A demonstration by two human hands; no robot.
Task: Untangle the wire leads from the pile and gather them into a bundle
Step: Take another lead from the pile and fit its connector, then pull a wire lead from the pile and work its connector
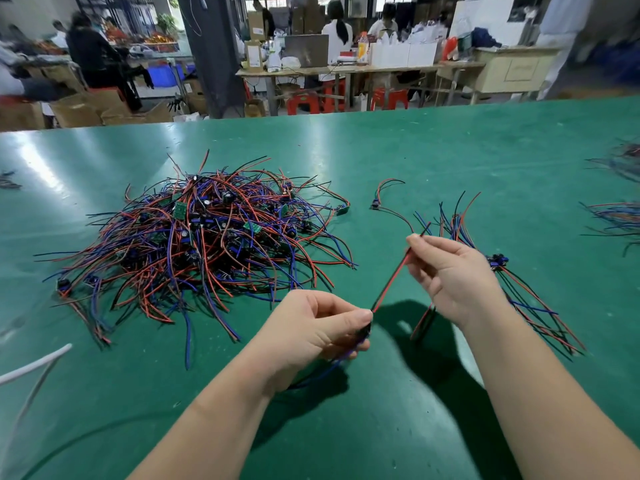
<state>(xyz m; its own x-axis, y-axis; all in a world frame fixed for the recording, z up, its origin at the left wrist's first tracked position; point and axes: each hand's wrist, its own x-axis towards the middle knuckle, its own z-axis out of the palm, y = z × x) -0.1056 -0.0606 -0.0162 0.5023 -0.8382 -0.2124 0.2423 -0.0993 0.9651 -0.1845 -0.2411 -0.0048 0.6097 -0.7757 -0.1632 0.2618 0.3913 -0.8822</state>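
A big tangled pile of red, black and blue wire leads with small green boards lies on the green table, left of centre. My left hand pinches the small dark board end of one lead. That lead's red and black wire pair runs taut up to my right hand, which pinches it near the tip. Blue wires trail below my left hand. Under and behind my right hand lies a gathered bundle of leads. One single lead lies apart between pile and bundle.
More wire bundles lie at the table's right edge. A white cable crosses the near left corner. Beyond the table's far edge are people, work tables, red stools and cardboard boxes.
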